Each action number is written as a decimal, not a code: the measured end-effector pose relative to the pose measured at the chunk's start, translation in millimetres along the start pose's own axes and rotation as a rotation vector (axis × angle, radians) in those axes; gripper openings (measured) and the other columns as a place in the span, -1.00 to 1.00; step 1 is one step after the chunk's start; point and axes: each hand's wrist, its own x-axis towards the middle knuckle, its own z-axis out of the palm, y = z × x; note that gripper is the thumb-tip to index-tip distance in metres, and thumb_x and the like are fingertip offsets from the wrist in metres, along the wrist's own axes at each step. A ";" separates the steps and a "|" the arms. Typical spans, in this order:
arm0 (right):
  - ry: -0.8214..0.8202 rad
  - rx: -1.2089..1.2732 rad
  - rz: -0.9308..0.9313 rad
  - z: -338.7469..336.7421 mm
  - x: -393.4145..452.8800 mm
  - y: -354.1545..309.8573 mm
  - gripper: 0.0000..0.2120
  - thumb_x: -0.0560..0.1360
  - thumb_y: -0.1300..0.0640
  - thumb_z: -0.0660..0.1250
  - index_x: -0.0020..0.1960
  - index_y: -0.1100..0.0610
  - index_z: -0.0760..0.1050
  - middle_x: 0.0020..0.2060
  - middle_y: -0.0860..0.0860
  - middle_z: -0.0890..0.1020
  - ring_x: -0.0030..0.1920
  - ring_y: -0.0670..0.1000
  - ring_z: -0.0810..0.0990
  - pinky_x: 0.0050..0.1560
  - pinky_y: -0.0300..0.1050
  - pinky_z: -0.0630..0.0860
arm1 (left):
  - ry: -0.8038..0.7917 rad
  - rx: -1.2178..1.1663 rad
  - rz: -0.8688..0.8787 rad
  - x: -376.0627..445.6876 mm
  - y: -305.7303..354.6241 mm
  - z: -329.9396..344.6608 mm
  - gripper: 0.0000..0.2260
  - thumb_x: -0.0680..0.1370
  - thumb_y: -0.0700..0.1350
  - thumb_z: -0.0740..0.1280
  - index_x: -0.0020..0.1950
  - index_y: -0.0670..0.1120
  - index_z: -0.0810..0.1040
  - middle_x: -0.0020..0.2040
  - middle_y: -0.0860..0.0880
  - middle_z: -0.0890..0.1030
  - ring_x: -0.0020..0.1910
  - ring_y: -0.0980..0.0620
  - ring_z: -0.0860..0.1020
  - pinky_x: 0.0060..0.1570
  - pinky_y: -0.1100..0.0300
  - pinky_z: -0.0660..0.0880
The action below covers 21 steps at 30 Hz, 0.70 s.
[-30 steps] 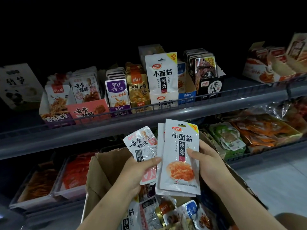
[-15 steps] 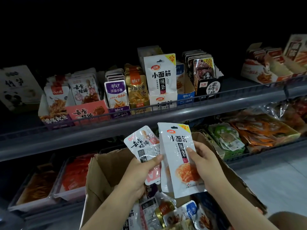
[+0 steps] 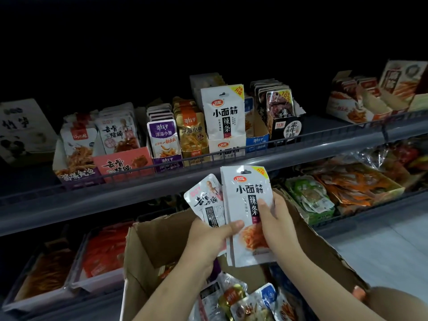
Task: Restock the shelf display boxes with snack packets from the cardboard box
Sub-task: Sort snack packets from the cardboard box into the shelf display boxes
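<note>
Both hands up over the cardboard box (image 3: 162,246): my left hand (image 3: 208,242) pinches a small white packet (image 3: 206,200) and the tall white packet (image 3: 245,205), right hand (image 3: 278,228) gripping that tall one too, below the matching display box (image 3: 227,147) on the shelf (image 3: 301,156).

Left hand (image 3: 209,237): grip on a small white pouch with black script (image 3: 207,200), thumb across the tall packet's lower left.
Right hand (image 3: 279,224): thumb pressed on the tall white foil packet with red noodle picture (image 3: 246,214).
Brown cardboard box (image 3: 162,242): open below both hands, loose packets inside.
Grey metal shelf (image 3: 254,162): white display box (image 3: 228,148) holds matching packets upright.
</note>
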 end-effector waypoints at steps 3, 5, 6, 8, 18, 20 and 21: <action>-0.155 0.168 0.126 -4.3 -1.1 -5.9 -0.70 0.52 0.08 0.35 0.20 0.03 0.35 0.07 -0.02 0.60 0.05 -0.02 0.60 0.04 -0.07 0.54 | 0.032 0.037 0.091 2.8 5.9 -10.8 -0.74 0.36 -0.31 0.54 0.01 -0.12 0.63 -0.12 -0.08 0.72 -0.21 -0.01 0.70 -0.30 0.20 0.61; -0.284 0.244 0.127 -7.3 -2.1 -11.8 -0.74 0.49 0.18 0.39 0.16 0.08 0.47 0.04 0.04 0.67 0.05 0.07 0.66 0.13 0.12 0.55 | 0.037 0.076 0.151 5.6 10.3 -17.3 -0.73 0.35 -0.31 0.55 -0.02 -0.08 0.64 -0.14 -0.03 0.72 -0.23 0.05 0.70 -0.33 0.26 0.59; -0.340 0.259 0.107 -8.9 -2.4 -14.8 -0.77 0.48 0.25 0.38 0.12 0.08 0.52 0.02 0.05 0.69 0.05 0.08 0.67 0.15 0.14 0.55 | 0.039 0.097 0.175 6.6 12.4 -19.5 -0.73 0.35 -0.30 0.56 -0.02 -0.07 0.64 -0.14 -0.01 0.72 -0.24 0.08 0.69 -0.33 0.27 0.59; -0.389 0.239 0.081 -11.2 0.0 -17.7 -0.73 0.46 0.32 0.39 0.10 0.07 0.54 0.03 0.05 0.69 0.06 0.07 0.66 0.17 0.15 0.53 | 0.033 0.140 0.211 8.9 14.4 -22.1 -0.72 0.33 -0.26 0.58 -0.02 -0.05 0.64 -0.14 0.02 0.72 -0.21 0.10 0.69 -0.24 0.22 0.62; -0.322 0.148 -0.050 -16.2 59.9 -74.2 -0.71 0.41 0.30 0.42 0.10 0.11 0.53 0.01 0.05 0.69 0.01 0.06 0.68 0.12 0.18 0.56 | 0.140 0.002 0.256 26.1 32.5 -36.4 -0.81 0.45 -0.21 0.49 -0.13 0.06 0.57 -0.15 0.10 0.66 -0.14 0.08 0.63 -0.19 0.19 0.51; -0.242 0.114 -0.128 -9.8 78.9 -84.6 -0.68 0.41 0.29 0.45 0.13 0.10 0.52 0.02 0.03 0.69 0.01 0.04 0.68 0.09 0.15 0.58 | 0.160 -0.032 0.248 29.7 33.5 -42.5 -0.82 0.46 -0.21 0.49 -0.13 0.05 0.56 -0.17 0.11 0.65 -0.15 0.11 0.60 -0.23 0.23 0.46; -0.172 0.092 -0.165 -6.4 88.2 -88.7 -0.66 0.40 0.26 0.47 0.14 0.08 0.51 0.01 0.01 0.69 -0.01 0.01 0.68 0.07 0.12 0.59 | 0.164 -0.045 0.245 31.2 33.8 -45.0 -0.83 0.46 -0.21 0.49 -0.11 0.04 0.57 -0.15 0.10 0.65 -0.14 0.12 0.60 -0.24 0.25 0.45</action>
